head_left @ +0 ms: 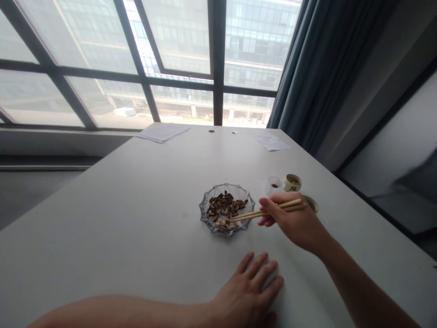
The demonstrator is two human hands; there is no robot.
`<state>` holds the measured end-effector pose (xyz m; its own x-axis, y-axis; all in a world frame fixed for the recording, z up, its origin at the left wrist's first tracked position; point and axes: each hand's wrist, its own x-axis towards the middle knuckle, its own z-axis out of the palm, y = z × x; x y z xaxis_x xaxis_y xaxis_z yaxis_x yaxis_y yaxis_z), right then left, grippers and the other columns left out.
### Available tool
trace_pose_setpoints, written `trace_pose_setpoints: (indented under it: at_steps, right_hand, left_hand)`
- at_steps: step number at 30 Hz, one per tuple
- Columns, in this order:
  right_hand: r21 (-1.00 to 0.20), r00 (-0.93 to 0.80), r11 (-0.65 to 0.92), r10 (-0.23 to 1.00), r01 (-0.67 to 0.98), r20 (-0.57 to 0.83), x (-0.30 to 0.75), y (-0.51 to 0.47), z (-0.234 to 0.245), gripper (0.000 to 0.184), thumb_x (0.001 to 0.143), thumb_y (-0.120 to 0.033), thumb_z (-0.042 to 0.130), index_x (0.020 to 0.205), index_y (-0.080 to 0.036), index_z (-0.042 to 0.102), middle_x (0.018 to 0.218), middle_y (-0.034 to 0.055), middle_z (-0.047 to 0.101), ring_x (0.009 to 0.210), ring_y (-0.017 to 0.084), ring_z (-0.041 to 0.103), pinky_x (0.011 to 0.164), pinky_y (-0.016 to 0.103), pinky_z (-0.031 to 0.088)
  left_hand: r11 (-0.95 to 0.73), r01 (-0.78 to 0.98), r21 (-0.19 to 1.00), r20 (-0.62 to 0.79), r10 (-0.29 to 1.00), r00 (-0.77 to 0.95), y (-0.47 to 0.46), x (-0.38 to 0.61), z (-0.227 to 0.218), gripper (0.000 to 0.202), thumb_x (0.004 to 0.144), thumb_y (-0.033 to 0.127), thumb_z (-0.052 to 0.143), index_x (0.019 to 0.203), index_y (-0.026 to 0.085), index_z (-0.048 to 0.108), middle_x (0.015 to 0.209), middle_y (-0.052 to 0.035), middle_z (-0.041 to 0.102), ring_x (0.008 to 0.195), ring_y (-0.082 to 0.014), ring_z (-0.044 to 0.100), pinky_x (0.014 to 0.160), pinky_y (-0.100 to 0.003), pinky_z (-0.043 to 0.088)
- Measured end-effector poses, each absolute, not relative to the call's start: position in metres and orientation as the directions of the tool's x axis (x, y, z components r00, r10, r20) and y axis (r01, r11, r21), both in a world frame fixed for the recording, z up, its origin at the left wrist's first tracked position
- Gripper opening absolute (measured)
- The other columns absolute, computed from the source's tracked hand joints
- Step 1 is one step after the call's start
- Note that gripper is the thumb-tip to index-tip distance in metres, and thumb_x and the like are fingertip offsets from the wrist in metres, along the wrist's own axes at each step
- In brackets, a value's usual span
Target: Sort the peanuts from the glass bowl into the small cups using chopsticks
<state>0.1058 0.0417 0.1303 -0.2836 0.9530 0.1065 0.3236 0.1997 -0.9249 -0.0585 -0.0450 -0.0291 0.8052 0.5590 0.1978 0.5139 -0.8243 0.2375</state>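
Observation:
My right hand (290,218) is closed around a pair of wooden chopsticks (252,214). Their tips reach into a clear glass dish (204,214) with a scalloped rim, at its front right part. Dark brown elongated seeds or pods (221,202) lie in the dish, and several pale nut-like pieces (221,223) sit near its front edge by the tips. Whether the tips pinch a piece, I cannot tell. Flat on the table in front of the dish rests my left hand (249,289), fingers spread, holding nothing.
Behind my right hand stand a small translucent cup (273,187) with dark bits and a cream cup (292,182) with a dark mark. Another small bowl (312,205) is partly hidden by that hand. Papers (164,132) lie on the white table's (136,218) far end, below the windows.

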Motion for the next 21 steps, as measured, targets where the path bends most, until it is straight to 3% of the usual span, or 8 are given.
trace_pose_setpoints:
  at_steps: [6,14,18,21]
  right_hand:
    - [-0.942,-0.302,0.172,0.95,0.288,0.081,0.103,0.043,0.13,0.041,0.086,-0.056,0.079,0.077,-0.016,0.075,0.067,0.0072,0.078,0.064,0.023,0.078,0.059,0.025,0.062]
    - [-0.94,-0.288,0.208,0.949,0.269,0.128,0.103,0.042,0.127,0.044,0.091,-0.058,0.073,0.082,-0.015,0.077,0.072,0.0082,0.079,0.069,0.025,0.081,0.06,0.026,0.064]
    - [-0.903,-0.002,0.285,0.954,0.322,0.301,0.139,0.052,0.149,0.042,0.087,-0.057,0.078,0.085,-0.015,0.079,0.075,0.0096,0.08,0.065,0.024,0.08,0.057,0.026,0.065]
    - [-0.85,0.265,0.336,0.847,0.405,0.461,0.173,0.069,0.161,0.041,0.083,-0.053,0.083,0.082,-0.013,0.078,0.072,0.0099,0.079,0.058,0.022,0.078,0.053,0.024,0.064]
  left_hand:
    - [-0.824,0.516,0.233,0.198,0.56,0.805,-0.046,-0.058,-0.03,0.054,0.109,0.049,0.049,0.154,0.019,0.044,0.165,-0.012,0.037,0.151,-0.0374,0.029,0.123,-0.058,0.021]
    - [-0.827,0.51,0.238,0.183,0.554,0.812,-0.043,-0.06,-0.03,0.055,0.109,0.051,0.049,0.155,0.02,0.043,0.166,-0.0111,0.036,0.152,-0.0365,0.029,0.123,-0.058,0.022]
    - [-0.823,0.514,0.242,0.183,0.559,0.809,-0.044,-0.06,-0.029,0.057,0.108,0.051,0.051,0.155,0.02,0.042,0.166,-0.0108,0.037,0.152,-0.036,0.028,0.124,-0.057,0.021]
    - [-0.822,0.512,0.248,0.186,0.559,0.808,-0.045,-0.06,-0.03,0.057,0.107,0.05,0.052,0.155,0.02,0.043,0.165,-0.0112,0.038,0.153,-0.0359,0.027,0.125,-0.056,0.019]
